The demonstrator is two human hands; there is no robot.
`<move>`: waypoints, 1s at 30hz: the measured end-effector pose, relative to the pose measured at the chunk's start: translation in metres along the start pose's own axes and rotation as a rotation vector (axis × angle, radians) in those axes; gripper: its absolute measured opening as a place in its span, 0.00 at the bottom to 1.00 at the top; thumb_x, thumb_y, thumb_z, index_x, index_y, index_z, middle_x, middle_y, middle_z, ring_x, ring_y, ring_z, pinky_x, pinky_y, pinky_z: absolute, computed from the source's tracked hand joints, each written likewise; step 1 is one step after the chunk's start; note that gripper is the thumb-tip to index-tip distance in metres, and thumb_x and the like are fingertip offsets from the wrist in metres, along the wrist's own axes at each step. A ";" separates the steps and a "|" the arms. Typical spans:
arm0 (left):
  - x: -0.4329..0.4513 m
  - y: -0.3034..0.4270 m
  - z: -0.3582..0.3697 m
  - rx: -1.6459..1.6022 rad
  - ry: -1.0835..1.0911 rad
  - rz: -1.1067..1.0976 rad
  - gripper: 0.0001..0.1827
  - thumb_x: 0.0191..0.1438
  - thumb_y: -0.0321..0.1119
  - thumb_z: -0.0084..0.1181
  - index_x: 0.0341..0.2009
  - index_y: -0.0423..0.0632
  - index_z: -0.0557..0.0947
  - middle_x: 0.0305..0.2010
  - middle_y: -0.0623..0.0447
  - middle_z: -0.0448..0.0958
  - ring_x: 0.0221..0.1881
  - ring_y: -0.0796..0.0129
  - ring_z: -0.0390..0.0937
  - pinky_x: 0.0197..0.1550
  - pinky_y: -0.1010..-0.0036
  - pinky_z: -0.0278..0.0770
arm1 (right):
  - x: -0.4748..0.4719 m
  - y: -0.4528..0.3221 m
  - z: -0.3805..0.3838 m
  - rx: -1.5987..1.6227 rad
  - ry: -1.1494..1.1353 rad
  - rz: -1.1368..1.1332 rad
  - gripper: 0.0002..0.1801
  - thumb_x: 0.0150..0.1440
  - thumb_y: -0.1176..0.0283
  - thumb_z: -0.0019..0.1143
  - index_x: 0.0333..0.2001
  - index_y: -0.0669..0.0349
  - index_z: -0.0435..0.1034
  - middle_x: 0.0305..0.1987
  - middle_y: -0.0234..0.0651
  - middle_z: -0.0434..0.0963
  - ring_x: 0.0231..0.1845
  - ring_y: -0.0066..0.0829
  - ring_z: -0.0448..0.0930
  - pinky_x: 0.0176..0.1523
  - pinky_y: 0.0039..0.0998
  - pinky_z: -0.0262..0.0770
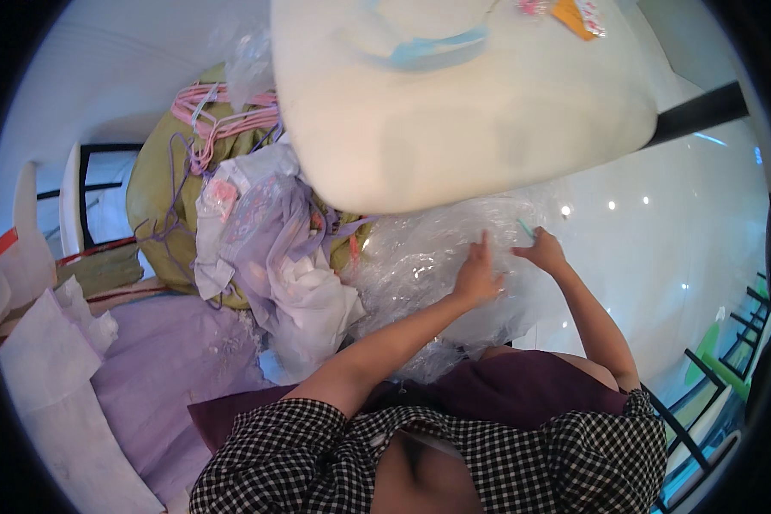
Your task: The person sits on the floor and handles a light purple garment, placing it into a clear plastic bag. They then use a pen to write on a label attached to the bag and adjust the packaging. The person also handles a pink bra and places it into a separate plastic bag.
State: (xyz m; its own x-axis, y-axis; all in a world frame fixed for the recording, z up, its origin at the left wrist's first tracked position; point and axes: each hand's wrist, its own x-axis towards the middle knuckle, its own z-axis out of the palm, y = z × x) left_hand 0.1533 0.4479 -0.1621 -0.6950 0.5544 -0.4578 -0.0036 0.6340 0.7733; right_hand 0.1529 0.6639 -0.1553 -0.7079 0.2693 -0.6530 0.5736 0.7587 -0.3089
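A heap of clear plastic film [417,270] lies on the floor in front of me, spreading up to my lap. My left hand [478,276] is over this film with its fingers apart, and no object shows in it. Just to the right, my right hand [543,252] holds a small, thin light-green object [525,226] at its fingers; its exact kind is too small to tell. The thumb side of that hand points towards my left hand.
Above the film, a cream tabletop [462,141] carries a blue strap-like piece [437,50] and an orange packet [578,18]. Pink hangers [231,122] and lilac garments [283,218] lie on an olive sack [157,173] at left. Black-framed racks [707,379] stand at right.
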 end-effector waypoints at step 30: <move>-0.160 -0.170 -0.331 1.361 -0.512 -0.209 0.23 0.64 0.49 0.45 0.33 0.50 0.88 0.36 0.48 0.85 0.42 0.59 0.82 0.67 0.64 0.62 | -0.005 0.030 -0.050 -0.088 0.104 -0.016 0.32 0.56 0.44 0.62 0.40 0.69 0.73 0.33 0.58 0.80 0.39 0.56 0.82 0.42 0.43 0.76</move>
State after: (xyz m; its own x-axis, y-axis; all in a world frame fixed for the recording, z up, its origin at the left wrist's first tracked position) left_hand 0.0269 0.0731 -0.0756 -0.4405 0.3331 -0.8336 0.7972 0.5722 -0.1926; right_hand 0.1529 0.7148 -0.1262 -0.7583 0.3131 -0.5718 0.5264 0.8115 -0.2537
